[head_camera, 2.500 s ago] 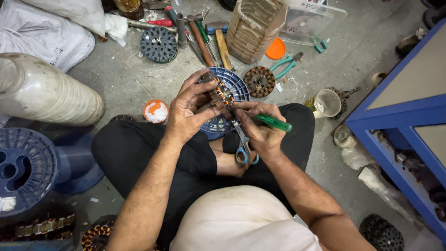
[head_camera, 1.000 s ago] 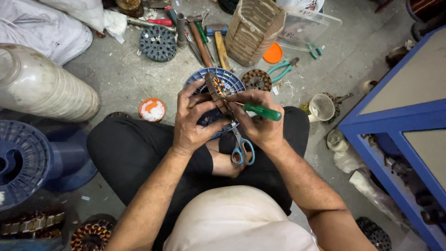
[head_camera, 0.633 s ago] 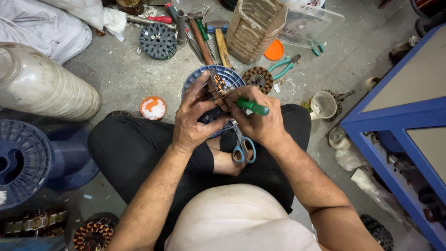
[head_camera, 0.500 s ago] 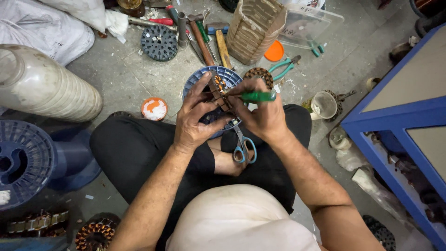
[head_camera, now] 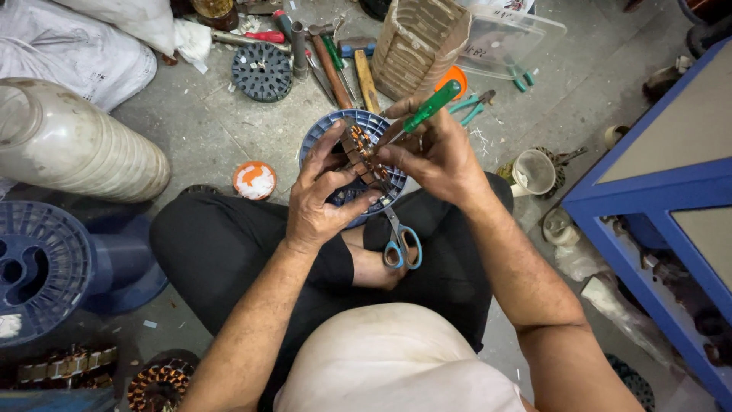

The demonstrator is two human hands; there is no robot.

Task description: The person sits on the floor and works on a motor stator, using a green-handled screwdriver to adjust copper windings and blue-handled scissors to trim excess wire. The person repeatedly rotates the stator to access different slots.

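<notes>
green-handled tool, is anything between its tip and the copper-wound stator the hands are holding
Nothing visible. The right hand angles the green-handled tool straight down onto the stator, which the left hand grips from below; the left fingers sit beside the contact spot, not across it.

The person wears a pale cream top, seen as a rounded swell at the bottom of the view, below both forearms. The sleeves end out of sight: both forearms are bare from the elbows up to the wrists. The trousers are black and plain, showing on either side of the arms and beneath the hands. The left hand (head_camera: 324,200) and the right hand (head_camera: 438,152) are bare, with no gloves, rings, watch or bands. One bare foot shows just below the hands, between the trouser legs.
</notes>
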